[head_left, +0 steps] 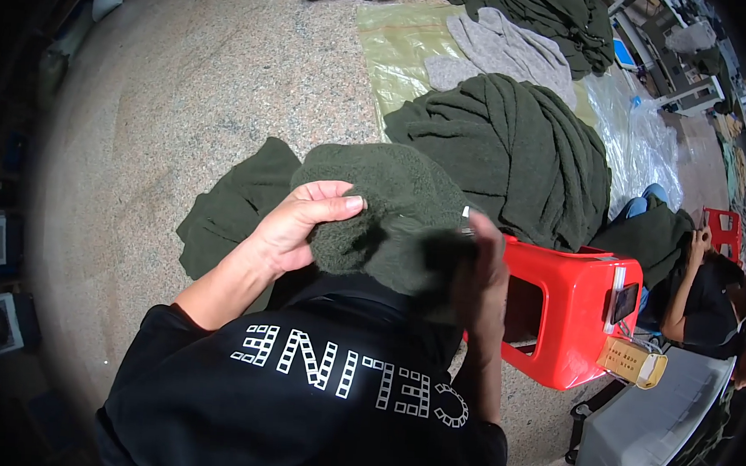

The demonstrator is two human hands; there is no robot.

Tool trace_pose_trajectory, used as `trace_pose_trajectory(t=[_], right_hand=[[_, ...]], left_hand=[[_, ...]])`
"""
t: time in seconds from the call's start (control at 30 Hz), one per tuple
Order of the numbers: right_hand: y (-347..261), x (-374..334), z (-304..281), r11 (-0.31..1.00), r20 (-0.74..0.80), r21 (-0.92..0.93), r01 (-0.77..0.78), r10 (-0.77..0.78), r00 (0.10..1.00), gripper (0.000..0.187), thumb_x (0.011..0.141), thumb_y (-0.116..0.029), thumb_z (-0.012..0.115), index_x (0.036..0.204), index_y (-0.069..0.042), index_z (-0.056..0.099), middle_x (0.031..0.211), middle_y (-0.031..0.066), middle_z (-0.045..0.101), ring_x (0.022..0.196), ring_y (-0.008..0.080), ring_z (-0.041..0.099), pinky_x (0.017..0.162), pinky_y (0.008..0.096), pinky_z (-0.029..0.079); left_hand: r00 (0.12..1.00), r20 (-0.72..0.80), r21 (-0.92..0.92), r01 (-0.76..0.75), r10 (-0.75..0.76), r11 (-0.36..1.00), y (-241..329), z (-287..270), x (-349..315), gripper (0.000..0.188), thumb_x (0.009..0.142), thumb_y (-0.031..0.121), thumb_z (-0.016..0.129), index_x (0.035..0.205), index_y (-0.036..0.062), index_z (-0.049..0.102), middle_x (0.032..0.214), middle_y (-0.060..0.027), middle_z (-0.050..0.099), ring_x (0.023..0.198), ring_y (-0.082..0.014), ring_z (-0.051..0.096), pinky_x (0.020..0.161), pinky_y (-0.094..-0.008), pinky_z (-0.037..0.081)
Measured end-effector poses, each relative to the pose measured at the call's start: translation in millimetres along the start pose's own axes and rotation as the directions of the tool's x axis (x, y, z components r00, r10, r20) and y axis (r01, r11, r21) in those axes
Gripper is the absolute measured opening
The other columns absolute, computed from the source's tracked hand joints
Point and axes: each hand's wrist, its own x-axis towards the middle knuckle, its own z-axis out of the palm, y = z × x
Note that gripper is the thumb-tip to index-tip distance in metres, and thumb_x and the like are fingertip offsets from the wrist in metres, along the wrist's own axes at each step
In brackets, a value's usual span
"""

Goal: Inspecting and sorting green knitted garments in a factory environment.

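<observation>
A fuzzy dark green knit garment (385, 170) lies bunched over my lap, in front of my black top. My left hand (288, 228) pinches its edge between thumb and fingers. At the garment's right side is my right hand (486, 274), blurred, its fingers partly hidden. A small white piece (466, 211) shows at its fingertips; whether it is a label or a tool is unclear. Part of the cloth between the hands is in deep shadow. More smooth dark green cloth (234, 203) spreads out to the left of my left hand.
Beyond my lap, a large dark green cloth pile (506, 147) and a grey garment (512, 49) lie on yellowish sheeting (380, 50). A red plastic stool (572, 331) stands at right, carrying a phone (625, 304) and small yellow basket (630, 360). Nearby are a grey bin (657, 413) and another person (702, 296).
</observation>
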Motion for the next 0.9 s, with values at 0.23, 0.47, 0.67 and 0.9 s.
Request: trace_pose_trajectory(t=[0.23,0.47,0.67,0.9], right_hand=[[-21.6,11.0,45.9,0.71,0.179,-0.487,0.509,-0.489,0.854,0.039,0.06,0.007,0.061,0.097,0.001,0.051,0.085,0.0112,0.056,0.07,0.0245,0.06,0.056,0.0296,0.049],[-11.0,9.1,49.6,0.641,0.187,-0.538,0.547,-0.543,0.819,0.034,0.058,0.01,0.057,0.091,0.006,0.051,0.081,0.0147,0.055,0.068,0.0283,0.059,0.055,0.0321,0.049],[-14.1,11.8,46.5,0.676,0.206,-0.513,0.53,-0.502,0.84,0.031,0.057,0.009,0.056,0.087,0.002,0.054,0.094,0.0153,0.054,0.071,0.0254,0.059,0.056,0.0302,0.047],[-18.9,21.9,36.2,0.944,0.252,-0.19,0.269,-0.218,0.943,0.036,0.061,0.01,0.054,0.095,-0.003,0.052,0.088,0.0119,0.058,0.081,0.0262,0.059,0.071,0.0296,0.047]], left_hand=[[0.988,0.07,0.299,-0.154,0.139,0.942,-17.9,13.9,5.8,0.01,0.082,0.002,0.058,0.092,-0.0007,0.061,0.088,-0.003,0.062,0.077,-0.0079,0.059,0.072,-0.0205,0.047],[0.931,0.134,0.512,-0.358,0.339,0.781,-18.8,17.4,-1.4,0.014,0.078,-0.003,0.062,0.091,-0.0017,0.062,0.089,-0.0044,0.061,0.079,-0.0084,0.056,0.07,-0.0217,0.045],[0.845,0.365,0.743,-0.517,0.391,0.424,-10.8,12.9,-1.3,0.014,0.077,-0.005,0.06,0.091,-0.0031,0.061,0.087,-0.0062,0.061,0.078,-0.0101,0.056,0.069,-0.0221,0.045],[0.708,0.538,0.77,-0.634,0.458,0.076,-7.1,12.0,-2.6,0.016,0.071,-0.01,0.056,0.083,-0.0015,0.062,0.083,-0.0103,0.062,0.07,-0.0157,0.059,0.06,-0.0251,0.047]])
